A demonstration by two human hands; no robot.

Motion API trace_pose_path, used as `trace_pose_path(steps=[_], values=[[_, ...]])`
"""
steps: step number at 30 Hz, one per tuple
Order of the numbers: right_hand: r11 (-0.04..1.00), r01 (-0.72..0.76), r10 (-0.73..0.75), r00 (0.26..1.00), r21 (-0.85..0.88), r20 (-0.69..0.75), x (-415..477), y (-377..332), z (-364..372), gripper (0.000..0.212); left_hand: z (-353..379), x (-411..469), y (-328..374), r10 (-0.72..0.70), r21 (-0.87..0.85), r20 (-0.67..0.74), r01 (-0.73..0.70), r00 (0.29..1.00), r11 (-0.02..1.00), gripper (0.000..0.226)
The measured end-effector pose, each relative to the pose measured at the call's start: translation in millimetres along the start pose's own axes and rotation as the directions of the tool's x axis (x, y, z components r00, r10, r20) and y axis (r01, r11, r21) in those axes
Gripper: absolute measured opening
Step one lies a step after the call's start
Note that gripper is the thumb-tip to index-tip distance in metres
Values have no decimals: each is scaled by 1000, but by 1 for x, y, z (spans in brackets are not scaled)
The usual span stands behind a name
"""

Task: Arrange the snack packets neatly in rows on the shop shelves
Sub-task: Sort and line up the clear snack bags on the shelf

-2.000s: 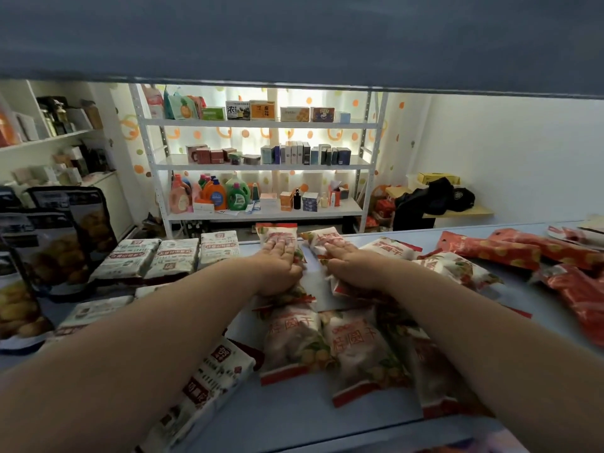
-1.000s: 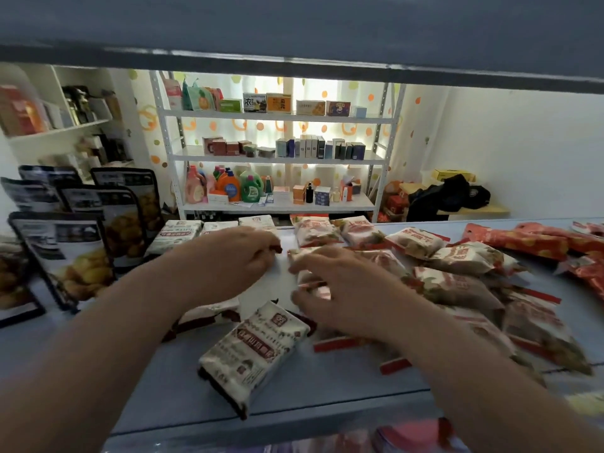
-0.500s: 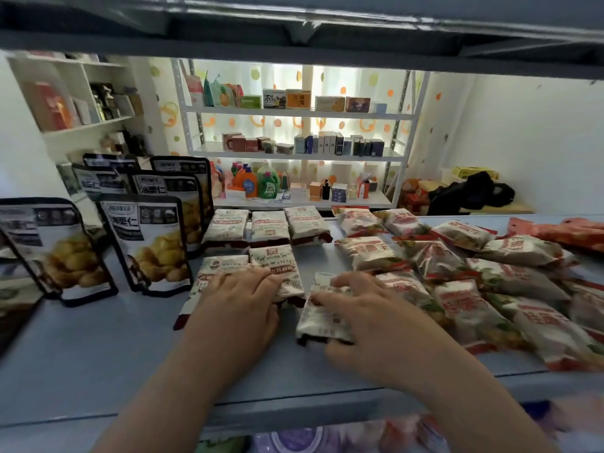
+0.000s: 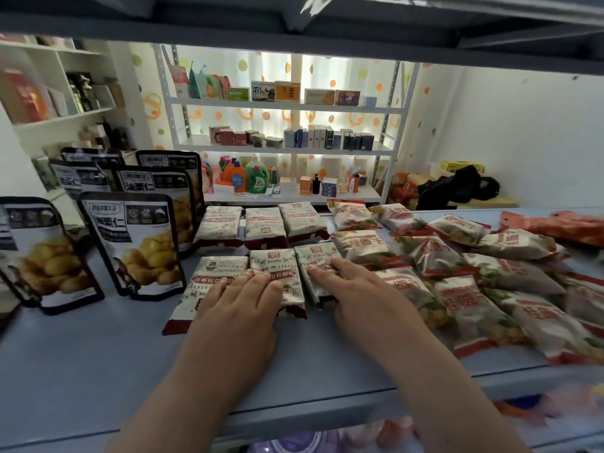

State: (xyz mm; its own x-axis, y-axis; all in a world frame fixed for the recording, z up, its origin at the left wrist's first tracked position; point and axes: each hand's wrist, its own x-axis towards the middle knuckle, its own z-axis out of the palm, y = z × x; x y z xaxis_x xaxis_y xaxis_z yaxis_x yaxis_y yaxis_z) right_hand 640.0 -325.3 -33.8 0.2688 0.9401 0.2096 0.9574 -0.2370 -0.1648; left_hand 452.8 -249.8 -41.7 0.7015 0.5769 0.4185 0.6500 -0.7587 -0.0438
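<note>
The front row of white snack packets [image 4: 274, 263] lies just in front of the back row [image 4: 263, 223] on the blue shelf [image 4: 81, 354], its leftmost packet skewed. The left hand [image 4: 242, 302] rests flat, fingers straight, across the two left packets, the right hand [image 4: 356, 292] flat on the third, neither gripping. Better to slide than lift: square each edge to the back row.

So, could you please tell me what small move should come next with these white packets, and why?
Probably the left hand should pivot the front-left packet straight: its near end splays leftward, whereas the middle packet beside it lines up with the back row.
</note>
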Motion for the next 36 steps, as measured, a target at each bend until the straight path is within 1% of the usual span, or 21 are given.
trace_pose_path(steps=[4,6,9,11,13,15,17,19,21,24,26,30,33,36], values=[[1000,30,-30,1000,-8,7,0,-1,2,72,-3,-1,-1,-21,-9,20,22,1000,1000,55],[998,64,-64,998,17,2,-6,3,-1,70,-4,-2,-1,-24,-14,39,24,999,1000,52],[991,119,-114,989,57,-91,-22,21,-13,59,-9,-3,0,-46,-44,22,47,999,998,52],[991,113,-100,980,68,-171,-34,43,-23,50,-12,-1,5,-45,-58,-41,43,998,997,56],[995,73,-58,975,63,-215,-49,70,-33,44,-12,3,23,-17,-89,-141,5,990,996,55],[998,38,-26,979,55,-202,-63,96,-41,42,-9,6,57,18,-159,-202,-51,979,986,52],[998,35,-26,983,47,-181,-77,122,-48,42,-4,14,98,70,-231,-216,-121,974,965,46],[1000,17,-18,993,-13,-115,-87,144,-56,49,2,26,136,111,-258,-193,-160,975,953,44],[998,9,-11,999,-68,-30,-93,163,-63,62,8,39,165,132,-242,-142,-164,981,956,49],[998,35,-32,999,-58,43,-97,179,-66,66,16,51,188,104,-207,-19,-105,994,973,53],[997,64,-62,997,-36,56,-98,184,-66,65,17,53,192,76,-183,17,-71,997,980,51],[993,119,-119,993,-6,25,-97,191,-64,64,14,43,191,42,-161,1,-42,999,986,44],[983,184,-184,983,7,15,-95,189,-62,59,12,33,191,16,-162,-10,-17,1000,987,45],[972,235,-235,972,6,7,-94,188,-64,56,11,34,196,3,-128,-8,-4,1000,992,45]])
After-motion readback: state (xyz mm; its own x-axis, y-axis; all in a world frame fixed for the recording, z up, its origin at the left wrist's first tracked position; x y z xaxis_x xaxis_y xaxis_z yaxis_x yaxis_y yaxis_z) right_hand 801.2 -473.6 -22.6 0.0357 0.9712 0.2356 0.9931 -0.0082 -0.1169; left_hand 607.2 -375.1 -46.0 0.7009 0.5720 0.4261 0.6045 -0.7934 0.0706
